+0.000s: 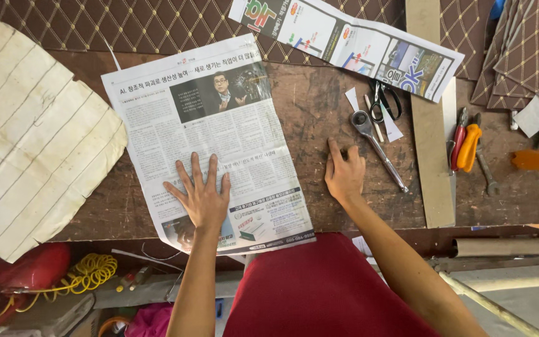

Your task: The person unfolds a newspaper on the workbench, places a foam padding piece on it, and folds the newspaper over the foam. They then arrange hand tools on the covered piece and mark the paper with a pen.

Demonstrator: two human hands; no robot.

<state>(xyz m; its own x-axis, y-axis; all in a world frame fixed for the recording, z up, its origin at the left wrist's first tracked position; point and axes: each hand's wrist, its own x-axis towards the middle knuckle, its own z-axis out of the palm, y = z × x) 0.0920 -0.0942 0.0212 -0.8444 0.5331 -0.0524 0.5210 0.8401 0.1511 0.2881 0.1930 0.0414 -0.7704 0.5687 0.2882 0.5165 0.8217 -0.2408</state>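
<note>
A printed sheet of grey-white newspaper (210, 140) is laid flat on the scuffed dark brown wooden bench (310, 112), slightly skewed, its lower edge at the bench's near rim. The left hand (202, 196) is pressed palm-down on the lower part of this sheet, fingers spread wide and holding nothing. The right hand (344, 175) rests on bare wood just right of the sheet, fingers loosely curled under, thumb out; nothing is seen gripped.

The sheet is judged thin, light and limp, easily creased or torn; it is best taken at an edge or corner, or slid under a flat palm.

Right of the newspaper lie a steel ratchet wrench (377, 148), black-handled scissors (383, 100) and orange-handled pliers (469, 148). Left of it lies a cream quilted pad (32, 137); beyond it, a second folded colour-printed newspaper (350, 43).
</note>
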